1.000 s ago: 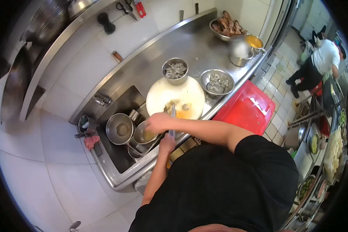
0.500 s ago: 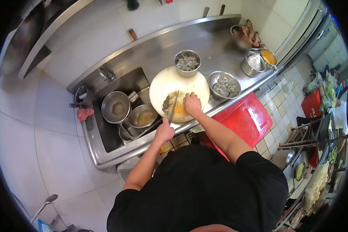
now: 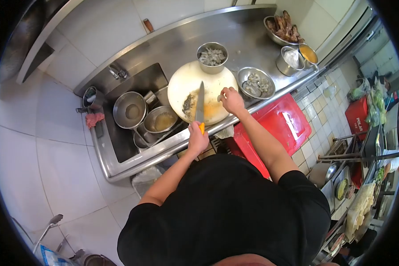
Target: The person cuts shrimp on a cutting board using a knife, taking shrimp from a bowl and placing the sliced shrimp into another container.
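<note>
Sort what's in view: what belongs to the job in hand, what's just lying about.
Job in hand:
knife, in the left hand
board, under the knife
shrimp pot and shrimp bowl, probably

Lying about, it seems:
pink cloth
sink pans
meat bowl
red container

The one camera here, worn on the head of this person, looks forward and steeply down over the nearby counter, catching the floor too.
</note>
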Available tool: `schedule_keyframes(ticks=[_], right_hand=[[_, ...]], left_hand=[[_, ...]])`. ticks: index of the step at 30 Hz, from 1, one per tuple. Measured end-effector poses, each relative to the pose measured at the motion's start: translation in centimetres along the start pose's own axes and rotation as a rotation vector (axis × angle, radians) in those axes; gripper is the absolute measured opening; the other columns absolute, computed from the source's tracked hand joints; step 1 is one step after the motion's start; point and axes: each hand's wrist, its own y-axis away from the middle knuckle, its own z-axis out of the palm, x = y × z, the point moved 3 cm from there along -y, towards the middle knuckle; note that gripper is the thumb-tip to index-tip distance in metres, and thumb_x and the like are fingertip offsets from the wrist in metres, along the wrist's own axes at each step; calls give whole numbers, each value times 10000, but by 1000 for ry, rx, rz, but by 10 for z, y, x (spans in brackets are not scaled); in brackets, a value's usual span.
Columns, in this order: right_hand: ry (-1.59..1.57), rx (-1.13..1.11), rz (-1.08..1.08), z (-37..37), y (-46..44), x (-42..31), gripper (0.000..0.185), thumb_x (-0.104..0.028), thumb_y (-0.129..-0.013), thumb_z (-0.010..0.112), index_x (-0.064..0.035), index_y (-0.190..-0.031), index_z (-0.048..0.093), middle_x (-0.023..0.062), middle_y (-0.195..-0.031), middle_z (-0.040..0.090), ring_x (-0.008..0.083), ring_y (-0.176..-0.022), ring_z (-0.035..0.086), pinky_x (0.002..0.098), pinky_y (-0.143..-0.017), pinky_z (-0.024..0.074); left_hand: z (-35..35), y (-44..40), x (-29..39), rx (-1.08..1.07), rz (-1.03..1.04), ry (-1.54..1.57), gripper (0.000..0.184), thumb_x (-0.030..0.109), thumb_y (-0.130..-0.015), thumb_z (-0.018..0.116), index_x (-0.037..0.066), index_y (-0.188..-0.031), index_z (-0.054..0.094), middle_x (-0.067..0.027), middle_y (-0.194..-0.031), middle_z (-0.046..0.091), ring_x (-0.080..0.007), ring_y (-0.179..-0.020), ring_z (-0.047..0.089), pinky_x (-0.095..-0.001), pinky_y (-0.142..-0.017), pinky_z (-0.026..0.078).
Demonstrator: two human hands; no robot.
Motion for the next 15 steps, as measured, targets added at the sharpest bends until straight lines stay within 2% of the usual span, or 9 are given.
schedule_keyframes(ticks=[1, 3, 6, 8, 10, 12, 13, 14, 15], right_hand=[[-6, 44, -66, 0, -1, 3, 146, -170, -858, 638, -97, -984, 652, 183, -945, 647, 379, -897, 641, 488, -786, 516], [10, 9, -83, -4, 2, 3, 135, -161, -852, 635, -97, -969, 659, 176, -939, 653, 377, -887, 646, 487, -785, 519], [46, -41, -106, 1, 8, 7, 126, -139, -830, 625, -109, -938, 684, 157, -922, 671, 371, -860, 660, 487, -782, 527], [107, -88, -77, 4, 11, 14, 152, -146, -822, 627, -119, -955, 695, 159, -936, 678, 368, -865, 667, 484, -784, 531], [98, -83, -48, 5, 15, 20, 159, -150, -826, 622, -124, -959, 704, 152, -955, 682, 357, -897, 668, 479, -807, 528], [93, -79, -30, 4, 15, 25, 151, -168, -848, 633, -135, -974, 710, 148, -995, 692, 340, -942, 671, 480, -849, 510], [108, -93, -22, 5, 12, 27, 168, -165, -853, 628, -139, -994, 715, 141, -1005, 694, 332, -947, 673, 480, -856, 508], [99, -85, -14, 3, 9, 25, 168, -165, -853, 628, -139, -994, 715, 141, -1005, 694, 332, -947, 673, 480, -856, 508], [106, -92, -17, 2, 7, 23, 179, -150, -850, 620, -137, -1000, 717, 138, -1001, 696, 327, -953, 673, 473, -861, 511]], left_hand=[[-1, -6, 5, 15, 5, 8, 502, 33, -841, 648, 4, -1241, 345, -313, -1236, 424, -496, -1123, 510, -506, -943, 466], [0, -22, 15, 22, 6, 10, 496, 19, -837, 638, -7, -1242, 352, -323, -1243, 420, -494, -1142, 501, -498, -954, 464], [6, -49, 30, -95, -59, -77, 532, 84, -849, 672, -14, -1276, 370, -308, -1264, 440, -478, -1175, 509, -463, -1015, 442], [9, -65, 45, -180, -122, -186, 486, 55, -853, 591, -37, -1280, 378, -366, -1309, 395, -518, -1112, 558, -509, -968, 476], [13, -74, 43, -229, -138, -241, 490, 99, -868, 597, -45, -1295, 405, -373, -1291, 428, -524, -1088, 581, -519, -970, 479], [15, -75, 36, -367, -110, -384, 521, 190, -880, 673, -23, -1294, 438, -335, -1298, 461, -481, -1141, 573, -489, -997, 478], [7, -71, 43, -338, -65, -434, 480, 235, -891, 675, -12, -1268, 508, -285, -1242, 554, -429, -1107, 610, -454, -958, 505], [1, -72, 41, -341, -58, -447, 480, 235, -891, 675, -12, -1268, 508, -285, -1242, 554, -429, -1107, 610, -454, -958, 505], [-10, -75, 40, -260, 37, -308, 455, 230, -902, 665, -7, -1265, 530, -245, -1196, 599, -382, -1060, 632, -436, -929, 517]])
